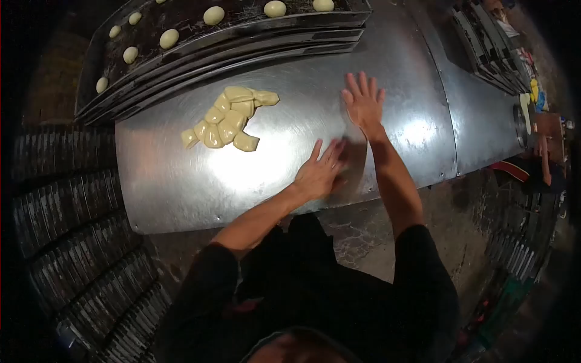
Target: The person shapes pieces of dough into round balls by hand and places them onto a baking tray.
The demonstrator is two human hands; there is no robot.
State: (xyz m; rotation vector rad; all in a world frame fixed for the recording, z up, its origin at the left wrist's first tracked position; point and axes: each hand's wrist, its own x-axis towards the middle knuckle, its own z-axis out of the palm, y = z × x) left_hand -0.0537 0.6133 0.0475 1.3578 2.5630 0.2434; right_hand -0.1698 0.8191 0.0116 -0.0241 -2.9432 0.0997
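My left hand (321, 172) lies flat, palm down, on the shiny metal table (181, 181), fingers together and stretched out. My right hand (363, 101) also presses flat on the table farther away, fingers spread. Neither hand holds anything that I can see. A cluster of several cut pale-yellow dough pieces (227, 121) lies on the table to the left of both hands, apart from them.
A stack of dark baking trays (230, 45) stands along the far left edge, the top one carrying several round dough balls (213, 14). More stacked trays (490, 48) sit at the far right. Dark racks (78, 242) fill the left side.
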